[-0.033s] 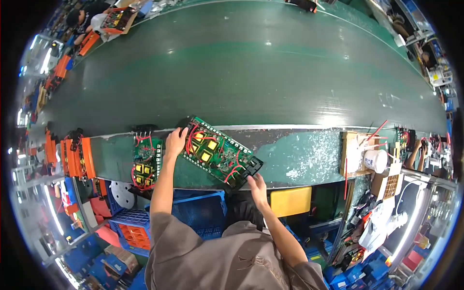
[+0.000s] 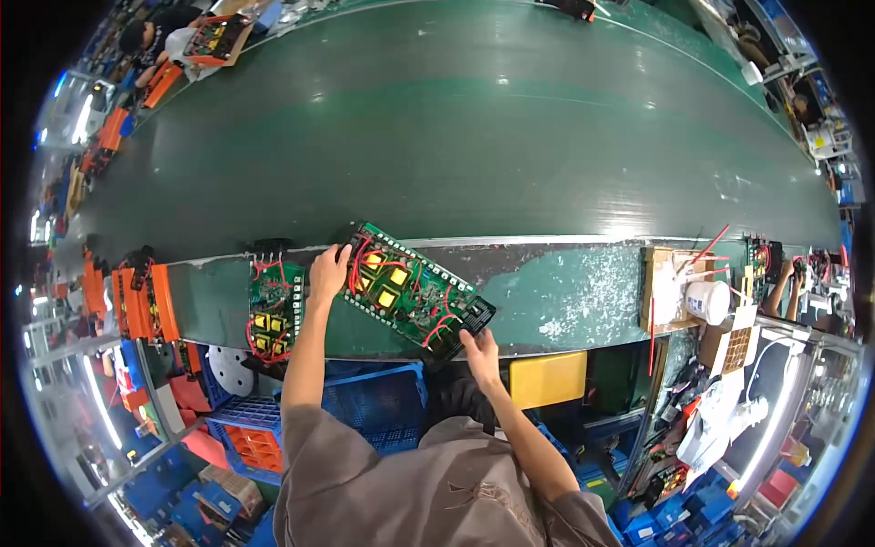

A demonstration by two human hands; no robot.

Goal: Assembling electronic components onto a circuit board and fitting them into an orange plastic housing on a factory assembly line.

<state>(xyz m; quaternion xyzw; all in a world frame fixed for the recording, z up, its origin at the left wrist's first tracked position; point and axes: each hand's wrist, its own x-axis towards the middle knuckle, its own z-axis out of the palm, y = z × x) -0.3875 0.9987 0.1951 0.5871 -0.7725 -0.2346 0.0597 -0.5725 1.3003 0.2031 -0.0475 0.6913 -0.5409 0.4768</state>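
A green circuit board (image 2: 412, 290) with yellow-wrapped transformers, red wires and black end pieces lies slanted across the bench ledge, its left end farther from me. My left hand (image 2: 329, 271) is closed on that left end, fingers at the black edge. At the nearer right end, my right hand (image 2: 479, 354) has its thumb against the black end piece (image 2: 476, 314); its other fingers are partly hidden below. Left of my left forearm, a second circuit board (image 2: 275, 310) of similar make rests lengthwise on the ledge, apart from my hand.
Beyond the ledge runs a wide dark green conveyor belt (image 2: 492, 155). Orange housings (image 2: 146, 301) stand at left. A wooden box (image 2: 663, 290) and white tub (image 2: 706, 301) sit at right. Below are a blue crate (image 2: 374, 401) and yellow panel (image 2: 548, 379). Other people work nearby.
My right hand has shifted slightly left along the board's near end. The board and my left hand stay almost in place.
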